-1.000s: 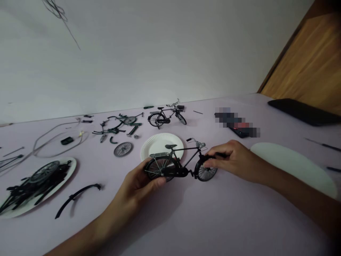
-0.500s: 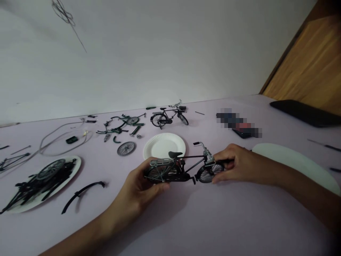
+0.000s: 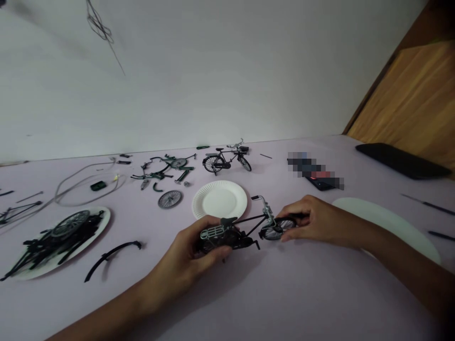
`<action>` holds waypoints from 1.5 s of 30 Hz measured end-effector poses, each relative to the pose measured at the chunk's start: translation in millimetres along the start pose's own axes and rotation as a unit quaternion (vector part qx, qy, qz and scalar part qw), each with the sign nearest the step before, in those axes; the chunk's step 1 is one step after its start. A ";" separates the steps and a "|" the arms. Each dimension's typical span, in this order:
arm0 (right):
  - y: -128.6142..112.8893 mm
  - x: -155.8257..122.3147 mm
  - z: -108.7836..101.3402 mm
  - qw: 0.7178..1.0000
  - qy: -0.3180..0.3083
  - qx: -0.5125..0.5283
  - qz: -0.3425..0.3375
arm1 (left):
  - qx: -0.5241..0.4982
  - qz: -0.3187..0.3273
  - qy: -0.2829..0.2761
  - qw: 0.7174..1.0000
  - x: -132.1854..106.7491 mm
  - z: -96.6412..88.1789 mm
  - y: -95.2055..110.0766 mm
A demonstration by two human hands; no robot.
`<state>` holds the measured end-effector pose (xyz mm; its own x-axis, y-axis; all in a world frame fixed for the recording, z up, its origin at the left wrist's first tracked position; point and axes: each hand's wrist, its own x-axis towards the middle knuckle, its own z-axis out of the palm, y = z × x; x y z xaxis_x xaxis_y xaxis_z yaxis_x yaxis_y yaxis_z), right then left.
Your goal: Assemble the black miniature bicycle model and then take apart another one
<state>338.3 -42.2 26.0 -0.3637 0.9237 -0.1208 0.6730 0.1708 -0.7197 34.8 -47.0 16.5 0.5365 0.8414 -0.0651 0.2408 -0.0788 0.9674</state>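
A small black model bicycle [image 3: 245, 228] is held in the air over the table, its silver rack and handlebar showing. My left hand [image 3: 186, 251] grips the rear end, and its fingers hide most of the rear wheel. My right hand [image 3: 314, 220] is at the front wheel, with its fingers around the spokes and rim. A thin black item [image 3: 298, 215] sticks out between those fingers, but I cannot tell what it is. Just behind the bicycle lies a white paper plate [image 3: 232, 189].
A second assembled model bicycle [image 3: 225, 161] stands farther back among green-black parts [image 3: 163, 170]. At left are a loaded plate [image 3: 104, 220], a loose wheel [image 3: 169, 199], a black fender [image 3: 110, 255] and grey cable [image 3: 85, 187]. At right are a blurred object [image 3: 314, 170], black pad [image 3: 401, 161] and white oval sheet [image 3: 387, 225].
The held bicycle has turned, with its rear wheel now mostly behind my left hand's fingers. My left hand has shifted its grip, and the whole scene sits lower in view as my head moved.
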 end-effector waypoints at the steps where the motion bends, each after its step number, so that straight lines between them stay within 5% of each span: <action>1: 0.1 -0.2 -0.2 1.000 -0.001 0.001 -0.004 | 0.002 0.000 -0.002 1.000 0.0 -0.6 -0.4; 10: 1.3 -0.7 -0.6 0.994 0.034 -0.041 -0.091 | 0.089 0.155 -0.071 0.981 -11.4 -5.5 2.5; 20: 1.8 2.0 5.5 0.984 0.067 -0.093 -0.133 | 0.126 0.153 -0.080 0.977 -12.2 -15.4 -6.6; 28: 3.0 5.9 10.0 0.976 0.080 -0.127 -0.156 | 0.239 0.266 -0.145 0.923 -4.7 -9.1 2.3; 33: -8.9 9.1 18.0 0.970 0.106 -0.164 -0.145 | 0.184 0.247 -0.063 0.949 -0.1 -3.5 -6.2; 38: -23.9 4.9 18.4 0.975 0.094 -0.178 -0.097 | 0.167 0.189 -0.068 0.965 5.8 0.8 -5.1; 45: -31.8 5.5 27.6 0.966 0.067 -0.213 -0.128 | 0.135 0.083 -0.042 0.986 5.9 17.0 -5.3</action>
<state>297.1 -52.0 29.4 -0.4851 0.8642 0.1339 0.7867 0.4981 -0.3647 50.3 -50.7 6.8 0.6493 0.7584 0.0568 0.3451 -0.3603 0.8667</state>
